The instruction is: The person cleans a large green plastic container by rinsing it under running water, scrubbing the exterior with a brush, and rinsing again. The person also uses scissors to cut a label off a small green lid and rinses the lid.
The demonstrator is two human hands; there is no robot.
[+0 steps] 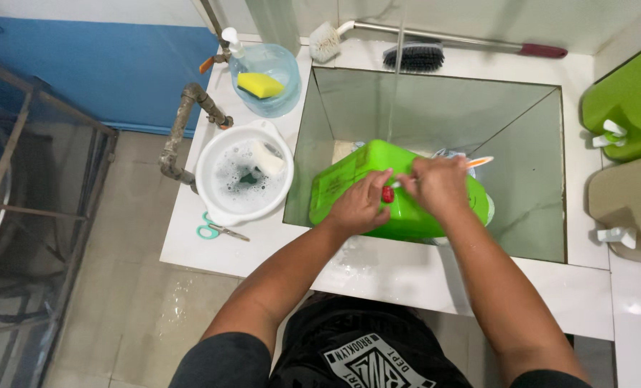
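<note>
Left hand (360, 205): flat on the green plastic container (378, 190), beside its red cap (388, 194).
Right hand (439, 185): gripping a toothbrush (478, 162) against the container.
Sink (536, 172): deep steel basin; the container lies tilted inside.
White bowl (223, 205): left of sink, soapy water.
Scissors (220, 231): on the counter below the bowl.
Yellow sponge (260, 85): in a clear bowl (286, 68).

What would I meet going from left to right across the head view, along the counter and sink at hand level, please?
Scissors → white soapy basin → left hand → right hand on the green container → beige dispenser.
</note>
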